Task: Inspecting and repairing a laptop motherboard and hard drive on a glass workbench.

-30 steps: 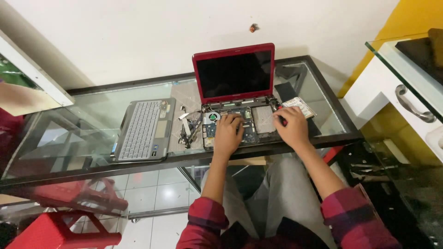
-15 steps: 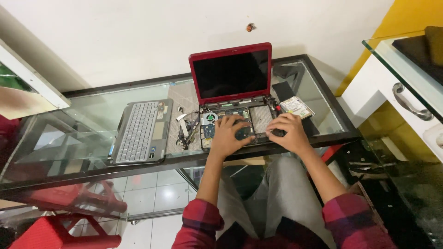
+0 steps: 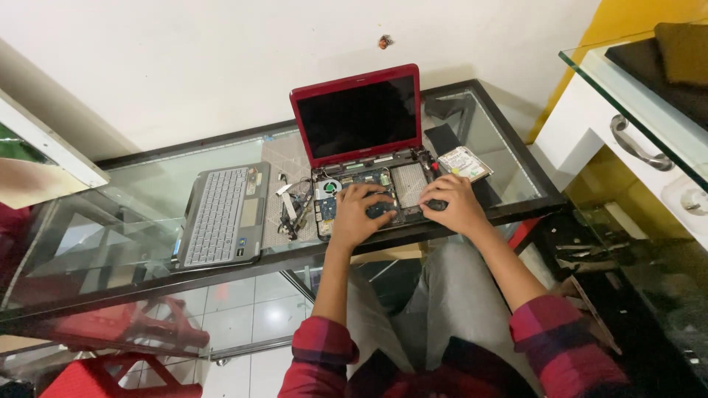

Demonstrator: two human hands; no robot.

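Observation:
A small red laptop (image 3: 358, 114) stands open on the glass table (image 3: 133, 214), screen dark. Its keyboard cover is off, so the base (image 3: 408, 180) shows a circuit board and a fan. My left hand (image 3: 360, 215) lies on the middle of the bare board with fingers spread, holding nothing. My right hand (image 3: 456, 203) rests on the base's front right corner. Its fingertips are on a small dark part (image 3: 436, 205), and whether they grip it is hidden.
The removed grey keyboard panel (image 3: 221, 217) lies left of the laptop, with loose cables and small parts (image 3: 295, 208) between them. A bare hard drive (image 3: 463, 163) sits to the right. A white cabinet with a handle (image 3: 634, 136) stands at far right. A red stool (image 3: 110, 372) is under the table.
My right hand has come left from beside the hard drive onto the base's front right corner. My left hand has stayed on the board. The view has shifted slightly.

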